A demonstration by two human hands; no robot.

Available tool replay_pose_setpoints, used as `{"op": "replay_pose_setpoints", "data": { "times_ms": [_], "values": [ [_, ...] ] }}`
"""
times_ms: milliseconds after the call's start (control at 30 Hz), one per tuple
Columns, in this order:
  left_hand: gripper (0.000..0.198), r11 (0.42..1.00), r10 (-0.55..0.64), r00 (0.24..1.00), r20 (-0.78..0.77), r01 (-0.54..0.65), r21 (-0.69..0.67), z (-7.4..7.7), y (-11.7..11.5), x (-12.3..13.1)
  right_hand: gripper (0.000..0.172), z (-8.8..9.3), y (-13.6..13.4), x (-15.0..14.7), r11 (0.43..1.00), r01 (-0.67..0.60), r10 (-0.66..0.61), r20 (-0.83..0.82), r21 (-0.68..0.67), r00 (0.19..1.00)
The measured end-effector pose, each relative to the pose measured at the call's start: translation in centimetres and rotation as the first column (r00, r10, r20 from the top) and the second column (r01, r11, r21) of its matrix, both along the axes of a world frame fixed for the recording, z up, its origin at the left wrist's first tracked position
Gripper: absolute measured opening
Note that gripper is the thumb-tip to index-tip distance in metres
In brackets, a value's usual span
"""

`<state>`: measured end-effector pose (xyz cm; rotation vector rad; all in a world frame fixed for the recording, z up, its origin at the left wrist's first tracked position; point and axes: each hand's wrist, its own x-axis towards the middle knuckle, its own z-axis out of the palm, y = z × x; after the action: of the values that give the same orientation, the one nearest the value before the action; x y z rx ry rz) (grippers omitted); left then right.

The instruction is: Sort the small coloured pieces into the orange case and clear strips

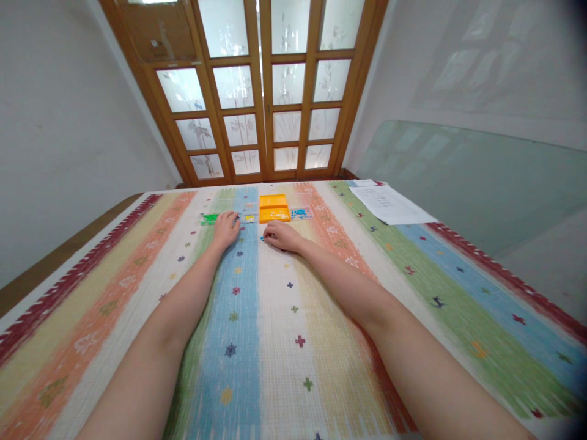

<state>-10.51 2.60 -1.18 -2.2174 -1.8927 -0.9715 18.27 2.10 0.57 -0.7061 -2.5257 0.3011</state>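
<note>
My left hand [227, 228] lies palm down over a clear tray, its fingers slightly apart above small dark pieces [236, 218]. Green pieces [210, 218] are just left of it, and a few yellow pieces [249, 218] are to its right. My right hand [280, 235] is closed in a pinch just in front of an open orange case [274, 200]. A tiny blue piece [263, 238] shows at its fingertips, too small to name. White bits [277, 214] lie in the near half of the case. Blue pieces [300, 213] sit in a clear tray right of it.
A striped cloth [247, 366] covers the long table. Printed paper sheets [389, 203] lie at the far right. A greenish glass panel [458, 177] leans along the right wall. Wooden doors with glass panes [261, 91] stand beyond the table's far end.
</note>
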Motion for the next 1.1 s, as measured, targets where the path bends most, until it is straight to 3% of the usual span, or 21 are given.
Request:
{"op": "replay_pose_setpoints", "data": {
  "times_ms": [167,300,533,833,1100],
  "values": [
    [0.041,1.000,-0.022,1.000,-0.015,0.022,0.000,0.0,-0.1,0.4,0.012,0.3,1.6,1.7,0.979,0.204,-0.200,-0.187,0.000,0.962],
    [0.042,0.999,-0.046,0.998,-0.038,0.047,0.008,0.1,-0.4,1.0,0.011,-0.3,4.0,4.4,0.924,0.376,-0.375,-0.325,-0.063,0.868],
    [0.035,0.990,-0.143,0.981,-0.129,0.142,-0.014,1.2,-1.7,4.1,0.016,-1.7,7.5,9.2,0.722,0.670,-0.663,-0.444,-0.170,0.602],
    [0.041,0.865,-0.502,0.846,-0.179,0.485,-0.130,2.0,-4.9,10.5,0.021,-2.0,7.8,10.4,0.601,0.776,-0.780,-0.351,-0.191,0.518],
    [0.046,0.792,-0.608,0.747,-0.270,0.547,-0.272,2.7,-5.7,10.8,0.028,-1.1,6.5,9.7,0.604,0.768,-0.788,-0.306,-0.214,0.534]
  ]
}}
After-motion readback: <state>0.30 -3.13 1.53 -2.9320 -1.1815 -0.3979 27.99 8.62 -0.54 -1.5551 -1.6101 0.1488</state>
